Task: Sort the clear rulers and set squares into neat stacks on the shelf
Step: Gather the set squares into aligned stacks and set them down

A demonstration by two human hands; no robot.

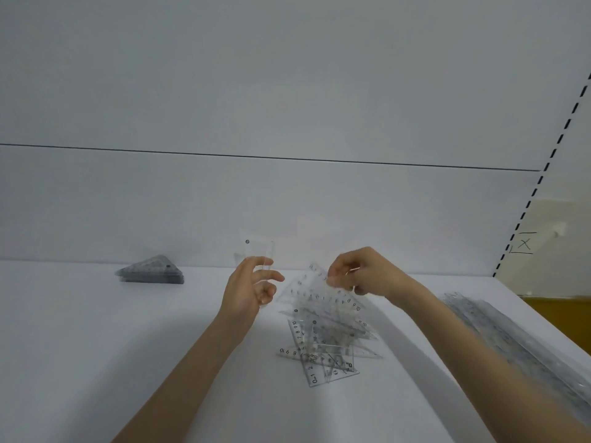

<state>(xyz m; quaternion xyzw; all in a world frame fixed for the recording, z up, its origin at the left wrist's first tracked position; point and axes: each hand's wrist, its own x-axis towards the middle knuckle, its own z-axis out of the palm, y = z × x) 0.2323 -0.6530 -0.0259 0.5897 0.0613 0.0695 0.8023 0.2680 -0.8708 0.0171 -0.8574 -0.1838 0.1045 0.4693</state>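
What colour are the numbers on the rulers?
Black, printed on the clear rulers; the head view shows them.

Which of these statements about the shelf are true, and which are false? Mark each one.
1. The left hand holds a clear piece upright. True.
2. The neat stack stands on the right. False: it stands on the left of the shelf.
3. A loose pile lies mid-shelf. True.
4. The right hand is empty. False: it pinches a set square at the top of the pile.
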